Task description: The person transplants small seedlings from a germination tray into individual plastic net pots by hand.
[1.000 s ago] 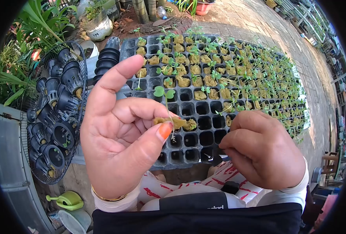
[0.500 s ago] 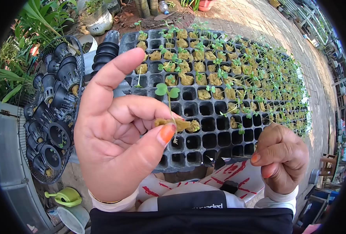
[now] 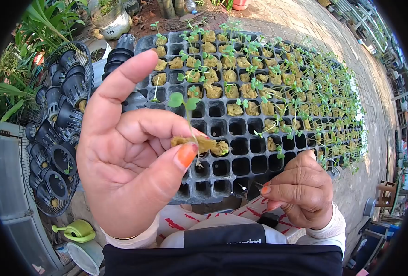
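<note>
Between thumb and index finger, my left hand (image 3: pixel 130 152) pinches a seedling (image 3: pixel 189 115) with two round leaves and a piece of tan growing medium (image 3: pixel 204 143); thin roots hang below the thumb tip. My right hand (image 3: pixel 300 191) is closed near the front edge of the black cell tray (image 3: pixel 239 166), its thumb and index finger pressed together on a thin, dark, pointed tool (image 3: pixel 254 185), partly hard to make out. Tan plugs with green sprouts (image 3: pixel 252 89) fill many cells at the back and right, while several near cells are empty.
A wire basket (image 3: pixel 90 69) of black net cups (image 3: pixel 68 117) stands at the left, near stacked black cups (image 3: pixel 119 53). A green watering can (image 3: pixel 77 231) and a translucent bucket (image 3: pixel 85 257) are at the lower left. Potted plants (image 3: pixel 109 18) stand behind.
My right hand has moved left toward my left hand, and a thin tool now shows at its fingertips. The view has shifted slightly; my left hand keeps its pinch on the seedling.
</note>
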Motion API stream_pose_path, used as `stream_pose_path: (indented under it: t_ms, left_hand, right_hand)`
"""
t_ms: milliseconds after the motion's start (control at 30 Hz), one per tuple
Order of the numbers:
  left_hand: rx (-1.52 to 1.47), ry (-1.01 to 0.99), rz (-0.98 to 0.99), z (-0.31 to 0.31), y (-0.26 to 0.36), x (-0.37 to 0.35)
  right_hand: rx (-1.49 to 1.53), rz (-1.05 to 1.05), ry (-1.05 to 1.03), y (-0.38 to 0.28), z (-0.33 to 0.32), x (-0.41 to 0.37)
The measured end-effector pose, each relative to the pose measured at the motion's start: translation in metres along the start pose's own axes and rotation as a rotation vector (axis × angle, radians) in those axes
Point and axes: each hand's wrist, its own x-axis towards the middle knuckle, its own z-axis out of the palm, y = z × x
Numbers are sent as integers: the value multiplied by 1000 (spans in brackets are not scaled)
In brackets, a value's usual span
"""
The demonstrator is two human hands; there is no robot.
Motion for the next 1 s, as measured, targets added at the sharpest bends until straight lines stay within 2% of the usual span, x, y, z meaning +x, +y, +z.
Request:
stream_pose_path:
  t_ms: [433, 900, 1000]
  left_hand:
    - [7, 22, 20, -2, 2, -1]
    - [-17, -4, 7, -4, 6, -3]
    - [-19, -13, 1, -4, 6, -3]
  right_hand:
    - [57, 53, 38, -8, -14, -3]
    - [46, 67, 177, -4, -14, -6]
    - [17, 68, 129, -2, -15, -5]
